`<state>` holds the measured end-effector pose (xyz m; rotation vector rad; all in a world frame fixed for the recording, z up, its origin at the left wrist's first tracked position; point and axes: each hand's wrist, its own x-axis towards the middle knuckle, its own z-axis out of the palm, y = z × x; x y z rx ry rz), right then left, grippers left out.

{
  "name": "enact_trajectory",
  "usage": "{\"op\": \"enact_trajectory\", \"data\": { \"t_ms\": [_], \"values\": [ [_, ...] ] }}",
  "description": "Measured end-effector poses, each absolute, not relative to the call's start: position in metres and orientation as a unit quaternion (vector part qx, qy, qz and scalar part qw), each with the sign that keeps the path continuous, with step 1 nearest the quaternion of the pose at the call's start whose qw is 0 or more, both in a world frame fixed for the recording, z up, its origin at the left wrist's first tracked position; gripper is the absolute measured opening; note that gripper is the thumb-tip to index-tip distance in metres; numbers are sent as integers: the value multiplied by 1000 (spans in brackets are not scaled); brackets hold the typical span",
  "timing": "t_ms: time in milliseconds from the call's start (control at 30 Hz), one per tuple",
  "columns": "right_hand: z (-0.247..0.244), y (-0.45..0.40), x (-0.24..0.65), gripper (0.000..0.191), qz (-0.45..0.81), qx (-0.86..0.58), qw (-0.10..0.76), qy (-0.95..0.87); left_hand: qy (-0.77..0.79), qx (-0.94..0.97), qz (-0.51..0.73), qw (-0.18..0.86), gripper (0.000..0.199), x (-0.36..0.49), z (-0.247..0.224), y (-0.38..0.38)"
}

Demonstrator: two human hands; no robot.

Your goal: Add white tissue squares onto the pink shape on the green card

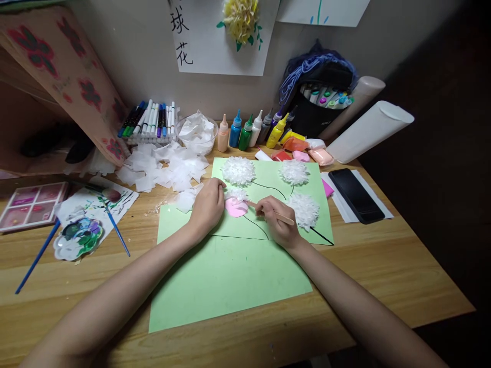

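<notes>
stick (pixel 285 220): wd, matt | sheet (pixel 230 286): ppr, smth | pompoms (pixel 238 170): ppr, rough

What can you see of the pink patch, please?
The pink patch looks soft, perhaps clay, with an uneven rounded outline. It lies on the green paper at the near edge of a white ruffled tuft. A wooden stick in the right hand reaches its right edge; the left hand is beside it.

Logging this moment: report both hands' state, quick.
Left hand: curled beside the pink patch; whether holding anything cannot be told.
Right hand: closed, holding the wooden stick.
</notes>
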<state>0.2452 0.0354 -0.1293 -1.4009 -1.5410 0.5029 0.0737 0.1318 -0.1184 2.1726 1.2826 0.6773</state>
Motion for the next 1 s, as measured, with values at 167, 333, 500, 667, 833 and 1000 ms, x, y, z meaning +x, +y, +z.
{"op": "enact_trajectory", "data": {
  "t_ms": [167, 333, 500, 667, 833, 1000],
  "values": [
    [-126, 39, 243, 37, 218, -588, 470, -621, 476, 804, 238, 265, 18, 73, -122, 134],
    [-115, 51, 242, 36, 242, -596, 440, -626, 477, 805, 238, 260, 19, 74, -121, 133],
    [-85, 81, 237, 40, 284, -621, 365, -633, 474, 812, 233, 248, 20, 74, -123, 134],
    [-70, 98, 236, 42, 279, -614, 313, -668, 471, 819, 225, 238, 20, 74, -125, 135],
    [-85, 82, 246, 44, 332, -606, 439, -574, 471, 825, 214, 228, 21, 74, -125, 135],
    [-97, 65, 253, 42, 344, -592, 507, -524, 473, 822, 212, 236, 22, 74, -124, 135]
  ]
}}
